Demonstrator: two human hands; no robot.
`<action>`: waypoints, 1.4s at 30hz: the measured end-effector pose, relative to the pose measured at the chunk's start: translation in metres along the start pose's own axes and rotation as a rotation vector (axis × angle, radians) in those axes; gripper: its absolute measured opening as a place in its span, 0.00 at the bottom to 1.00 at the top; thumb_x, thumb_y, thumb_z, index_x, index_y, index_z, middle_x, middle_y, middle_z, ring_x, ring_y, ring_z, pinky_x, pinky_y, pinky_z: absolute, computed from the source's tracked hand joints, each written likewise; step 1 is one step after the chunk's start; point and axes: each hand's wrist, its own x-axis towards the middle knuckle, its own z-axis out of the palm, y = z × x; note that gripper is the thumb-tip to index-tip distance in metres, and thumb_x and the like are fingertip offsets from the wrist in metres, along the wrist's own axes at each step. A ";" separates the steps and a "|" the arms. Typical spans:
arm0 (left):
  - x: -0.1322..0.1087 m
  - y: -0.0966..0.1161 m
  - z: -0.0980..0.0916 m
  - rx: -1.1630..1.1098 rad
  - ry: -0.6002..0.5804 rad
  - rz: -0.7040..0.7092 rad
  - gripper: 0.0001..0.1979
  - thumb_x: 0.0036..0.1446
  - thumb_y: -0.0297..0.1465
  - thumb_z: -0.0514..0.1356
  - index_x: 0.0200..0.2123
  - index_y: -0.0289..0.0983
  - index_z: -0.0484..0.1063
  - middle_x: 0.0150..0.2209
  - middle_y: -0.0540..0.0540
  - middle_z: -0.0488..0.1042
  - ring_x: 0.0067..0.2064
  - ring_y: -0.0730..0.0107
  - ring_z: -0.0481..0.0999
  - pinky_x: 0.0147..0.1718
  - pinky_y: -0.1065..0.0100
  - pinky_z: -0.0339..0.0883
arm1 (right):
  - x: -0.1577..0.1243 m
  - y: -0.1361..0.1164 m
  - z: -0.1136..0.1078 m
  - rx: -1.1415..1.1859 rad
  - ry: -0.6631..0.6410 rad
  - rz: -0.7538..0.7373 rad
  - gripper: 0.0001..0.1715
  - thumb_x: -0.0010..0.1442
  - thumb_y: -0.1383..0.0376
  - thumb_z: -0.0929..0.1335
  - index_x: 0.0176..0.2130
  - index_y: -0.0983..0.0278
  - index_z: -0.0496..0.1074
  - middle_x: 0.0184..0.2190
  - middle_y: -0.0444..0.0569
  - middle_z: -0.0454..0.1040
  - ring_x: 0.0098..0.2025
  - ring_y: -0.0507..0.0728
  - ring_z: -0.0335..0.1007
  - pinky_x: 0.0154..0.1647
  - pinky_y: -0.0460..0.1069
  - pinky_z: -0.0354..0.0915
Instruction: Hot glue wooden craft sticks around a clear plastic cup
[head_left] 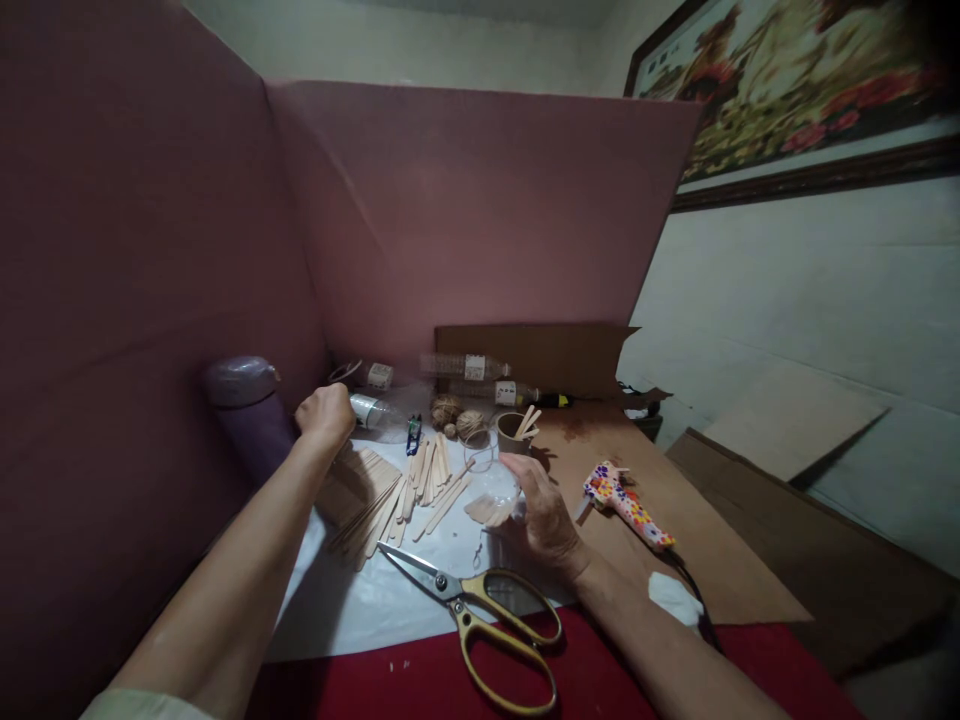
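Observation:
My left hand (326, 418) is closed in a fist at the back left, right beside a clear plastic bottle (386, 418) lying on its side. What its fingers hold, if anything, is hidden. My right hand (546, 505) curves round a clear, cut plastic bottle piece (497, 482), with short pale wooden pieces (491, 512) fanned out at its lower edge. Between my hands, loose wooden craft sticks (429, 470) lie spread on a white sheet (352, 610). In front of them rest scissors (442, 582) with yellow handles, blades apart.
Behind stand a brown cup (513, 432) holding several sticks, twine balls (447, 410) and more clear bottles (457, 367). A flowered glue gun (630, 505) lies on cardboard (720, 565) at right. At left is a purple flask (251, 420), near pink panels (480, 210).

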 end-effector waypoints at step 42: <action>-0.035 0.006 0.011 0.043 0.219 0.145 0.18 0.62 0.25 0.47 0.40 0.32 0.77 0.39 0.31 0.78 0.43 0.50 0.75 0.43 0.58 0.60 | 0.000 -0.002 0.000 0.028 0.006 0.016 0.33 0.66 0.49 0.63 0.62 0.64 0.59 0.54 0.61 0.70 0.56 0.67 0.68 0.56 0.65 0.68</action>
